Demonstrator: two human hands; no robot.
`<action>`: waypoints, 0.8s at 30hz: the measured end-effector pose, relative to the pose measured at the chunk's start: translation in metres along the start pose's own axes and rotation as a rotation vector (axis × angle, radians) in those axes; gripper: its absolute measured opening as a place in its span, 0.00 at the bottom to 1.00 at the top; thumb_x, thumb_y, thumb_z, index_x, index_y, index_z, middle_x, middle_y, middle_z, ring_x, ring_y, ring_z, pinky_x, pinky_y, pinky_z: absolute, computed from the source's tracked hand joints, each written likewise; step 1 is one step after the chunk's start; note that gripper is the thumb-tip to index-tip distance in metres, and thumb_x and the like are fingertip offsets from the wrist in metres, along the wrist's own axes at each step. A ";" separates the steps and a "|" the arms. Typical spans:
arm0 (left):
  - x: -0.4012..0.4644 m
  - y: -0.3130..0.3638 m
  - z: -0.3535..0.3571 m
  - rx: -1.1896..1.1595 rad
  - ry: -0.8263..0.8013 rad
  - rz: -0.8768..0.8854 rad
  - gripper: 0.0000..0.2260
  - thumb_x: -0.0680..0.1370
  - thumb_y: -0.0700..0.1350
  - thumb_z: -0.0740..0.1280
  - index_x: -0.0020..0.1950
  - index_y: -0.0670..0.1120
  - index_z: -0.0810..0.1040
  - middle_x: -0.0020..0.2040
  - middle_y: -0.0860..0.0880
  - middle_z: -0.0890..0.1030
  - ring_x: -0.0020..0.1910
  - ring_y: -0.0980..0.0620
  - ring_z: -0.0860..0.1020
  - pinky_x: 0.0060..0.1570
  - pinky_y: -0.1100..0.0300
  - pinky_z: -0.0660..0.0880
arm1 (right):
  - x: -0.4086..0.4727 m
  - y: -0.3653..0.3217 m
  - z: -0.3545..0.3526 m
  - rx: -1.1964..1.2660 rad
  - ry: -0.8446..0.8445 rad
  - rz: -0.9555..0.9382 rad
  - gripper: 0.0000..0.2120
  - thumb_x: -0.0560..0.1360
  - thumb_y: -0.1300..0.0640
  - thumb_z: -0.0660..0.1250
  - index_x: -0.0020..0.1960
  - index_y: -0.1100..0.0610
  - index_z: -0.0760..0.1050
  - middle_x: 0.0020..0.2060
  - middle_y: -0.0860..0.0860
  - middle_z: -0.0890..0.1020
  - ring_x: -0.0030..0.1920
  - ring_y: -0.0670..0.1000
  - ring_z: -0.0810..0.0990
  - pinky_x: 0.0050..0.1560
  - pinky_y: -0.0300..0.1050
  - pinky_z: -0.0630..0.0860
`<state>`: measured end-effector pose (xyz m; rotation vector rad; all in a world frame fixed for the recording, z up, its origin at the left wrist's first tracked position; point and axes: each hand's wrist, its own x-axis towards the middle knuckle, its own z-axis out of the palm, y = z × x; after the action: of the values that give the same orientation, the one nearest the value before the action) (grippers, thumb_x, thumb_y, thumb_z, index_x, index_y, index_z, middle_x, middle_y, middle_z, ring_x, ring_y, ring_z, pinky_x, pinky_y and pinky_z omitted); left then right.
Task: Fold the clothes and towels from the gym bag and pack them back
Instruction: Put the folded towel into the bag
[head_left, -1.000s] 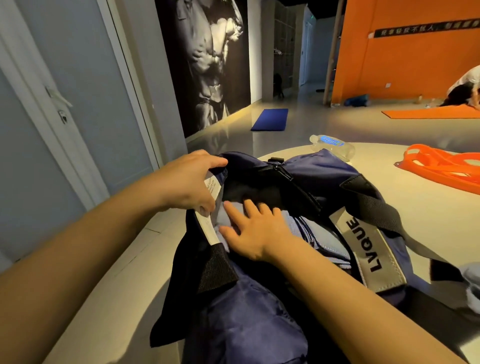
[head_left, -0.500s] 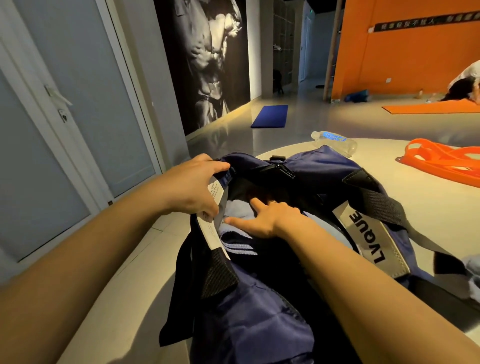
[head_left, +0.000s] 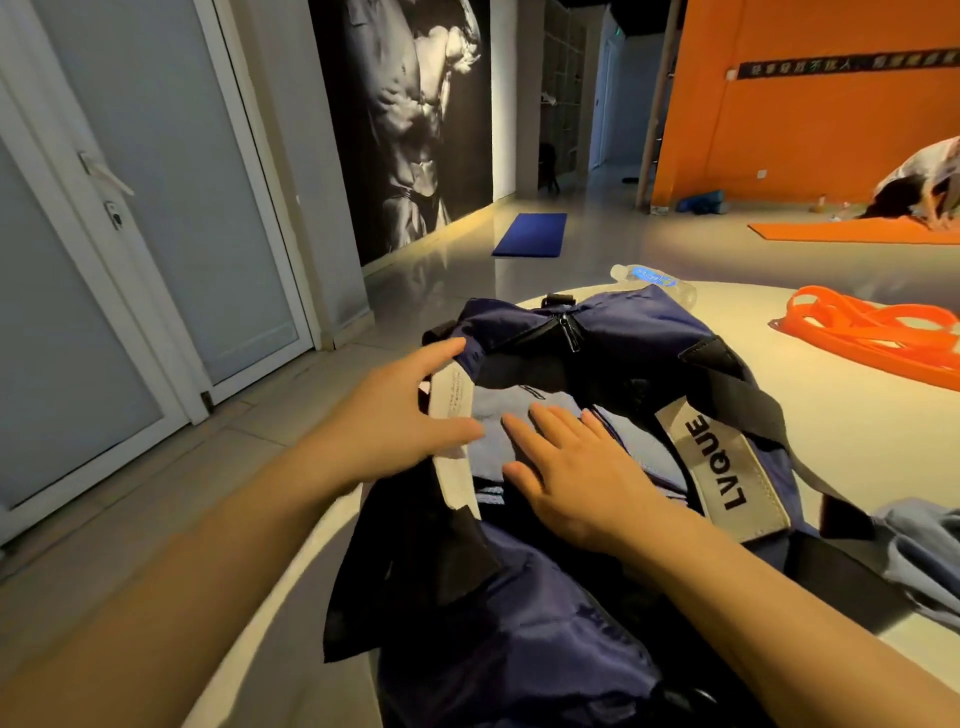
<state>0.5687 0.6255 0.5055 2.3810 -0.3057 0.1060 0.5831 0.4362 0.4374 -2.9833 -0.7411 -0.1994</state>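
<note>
A navy gym bag (head_left: 519, 623) with black straps and a white "LVQUE" handle pad (head_left: 722, 462) lies unzipped on the pale round table (head_left: 857, 441). Inside it sits a folded light blue cloth (head_left: 498, 410). My right hand (head_left: 576, 467) lies flat on that cloth, fingers straight. My left hand (head_left: 384, 415) is at the bag's left rim with its fingers stretched out behind the other white handle pad (head_left: 451, 395) and its thumb across the pad's front. Another grey-blue garment (head_left: 924, 551) lies on the table at the right edge, partly cut off.
A water bottle (head_left: 649, 278) lies beyond the bag, orange resistance bands (head_left: 872, 327) at the table's far right. On the floor are a blue mat (head_left: 530, 234) and an orange mat with a person (head_left: 919, 182). Grey doors (head_left: 156, 208) stand on the left.
My left hand's fingers, curled round the bag's rim before, have straightened. My right hand went from poking into the bag to lying flat on the folded cloth.
</note>
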 end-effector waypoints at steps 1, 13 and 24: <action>-0.002 0.000 0.012 -0.047 0.018 0.009 0.37 0.72 0.48 0.73 0.76 0.57 0.59 0.74 0.56 0.65 0.68 0.57 0.67 0.66 0.56 0.67 | 0.005 0.001 0.005 0.002 -0.017 0.028 0.40 0.69 0.39 0.28 0.77 0.51 0.52 0.73 0.52 0.61 0.73 0.54 0.57 0.72 0.53 0.49; -0.018 -0.019 0.077 -0.010 0.186 -0.073 0.24 0.81 0.59 0.51 0.63 0.75 0.35 0.56 0.54 0.64 0.67 0.51 0.61 0.70 0.50 0.53 | -0.147 0.040 -0.009 0.018 0.296 0.143 0.27 0.78 0.36 0.47 0.72 0.44 0.65 0.72 0.48 0.67 0.72 0.49 0.62 0.69 0.62 0.52; 0.045 -0.052 0.094 0.409 0.240 -0.042 0.31 0.77 0.65 0.47 0.77 0.60 0.40 0.63 0.49 0.73 0.69 0.47 0.62 0.63 0.45 0.64 | -0.118 0.057 0.043 0.420 0.196 0.286 0.29 0.73 0.30 0.42 0.73 0.32 0.47 0.74 0.33 0.41 0.73 0.37 0.34 0.75 0.46 0.38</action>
<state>0.6248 0.5907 0.4096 2.7397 -0.1265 0.4703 0.5108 0.3355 0.3768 -2.5802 -0.2851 -0.2750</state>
